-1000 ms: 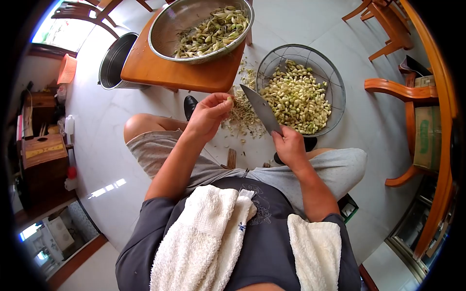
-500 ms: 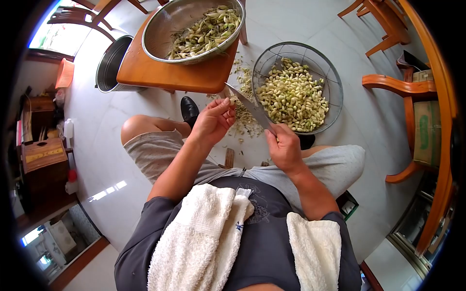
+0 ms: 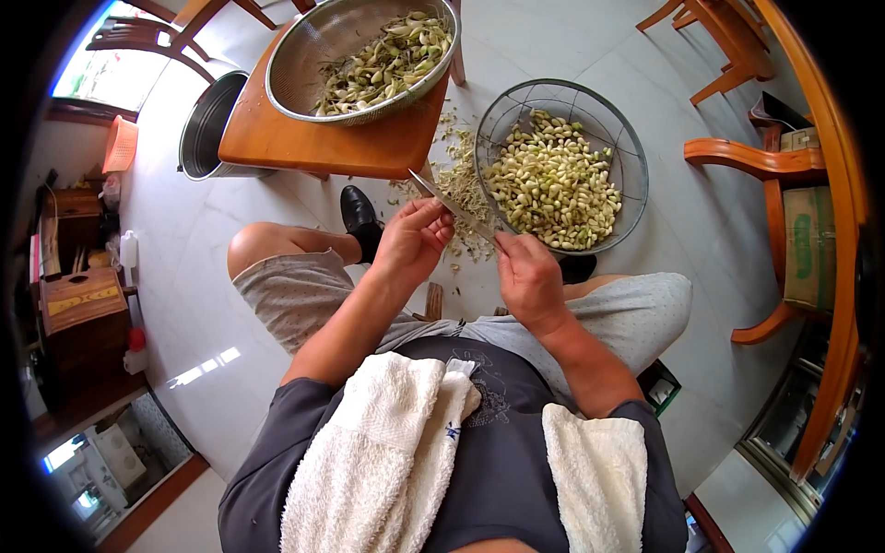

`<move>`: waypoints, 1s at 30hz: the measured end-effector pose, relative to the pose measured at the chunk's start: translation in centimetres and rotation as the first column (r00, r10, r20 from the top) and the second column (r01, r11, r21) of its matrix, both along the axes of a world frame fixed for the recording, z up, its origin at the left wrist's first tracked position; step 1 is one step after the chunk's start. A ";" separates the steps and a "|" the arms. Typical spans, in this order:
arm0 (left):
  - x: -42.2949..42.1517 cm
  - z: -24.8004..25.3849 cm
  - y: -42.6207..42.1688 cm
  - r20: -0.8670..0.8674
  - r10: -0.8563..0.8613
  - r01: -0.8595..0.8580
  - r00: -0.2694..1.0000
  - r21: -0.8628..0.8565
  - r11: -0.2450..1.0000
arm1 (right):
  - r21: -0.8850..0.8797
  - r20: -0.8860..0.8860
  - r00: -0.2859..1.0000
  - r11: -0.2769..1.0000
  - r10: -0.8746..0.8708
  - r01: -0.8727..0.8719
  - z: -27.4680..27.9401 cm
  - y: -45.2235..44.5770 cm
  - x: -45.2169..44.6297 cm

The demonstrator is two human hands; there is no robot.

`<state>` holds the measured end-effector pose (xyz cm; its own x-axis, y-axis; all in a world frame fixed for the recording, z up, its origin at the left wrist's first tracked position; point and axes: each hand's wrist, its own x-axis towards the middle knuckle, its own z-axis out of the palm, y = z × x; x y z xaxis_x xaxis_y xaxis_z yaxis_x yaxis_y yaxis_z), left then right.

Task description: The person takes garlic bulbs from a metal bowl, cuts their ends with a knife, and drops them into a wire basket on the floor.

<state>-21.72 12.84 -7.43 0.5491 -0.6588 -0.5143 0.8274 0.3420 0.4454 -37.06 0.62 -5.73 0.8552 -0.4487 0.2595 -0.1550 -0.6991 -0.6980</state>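
Observation:
A wide-bladed knife (image 3: 464, 216) is held in my right hand (image 3: 532, 281), its blade reaching up and left across the fingertips of my left hand (image 3: 414, 241). The left fingers are pinched together; whatever small piece they hold is hidden by the blade and fingers. Just beyond the right hand, a round wire basket (image 3: 638, 189) on the floor holds many pale bulbs (image 3: 558, 184). Trimmings (image 3: 458, 175) lie scattered on the floor between that basket and the wooden stool.
A metal colander (image 3: 290, 69) of untrimmed bulbs (image 3: 392, 64) rests on the wooden stool (image 3: 323, 147). Behind it at the left is a metal bucket (image 3: 205, 129). Wooden chair legs (image 3: 756, 161) and a cardboard box (image 3: 809, 247) are at the right.
The knife has dropped and tilted toward my left fingertips, its blade turned more edge-on. My hands have come closer together. The whole view has shifted slightly.

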 end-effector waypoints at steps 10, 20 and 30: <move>-0.2 0.2 0.4 0.199 0.042 -0.038 0.979 -0.022 0.999 | 0.010 -0.045 0.998 0.999 -0.048 0.049 -1.8 0.3 0.2; 1.0 2.6 -1.6 0.368 -0.240 0.132 0.898 0.297 0.946 | 0.112 -0.493 0.865 0.993 0.090 -0.040 -4.3 -1.3 -0.4; 5.3 9.6 -10.9 0.738 -0.644 0.122 0.201 0.634 0.764 | 0.187 -0.519 0.843 0.981 0.140 -0.047 -4.7 -1.8 -0.8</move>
<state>-16.45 1.98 2.19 0.5298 -0.8378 -0.1319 -0.2244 -0.2884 0.9309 -37.88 -1.16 -10.41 0.8813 -0.3553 -0.3117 -0.4715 -0.6147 -0.6323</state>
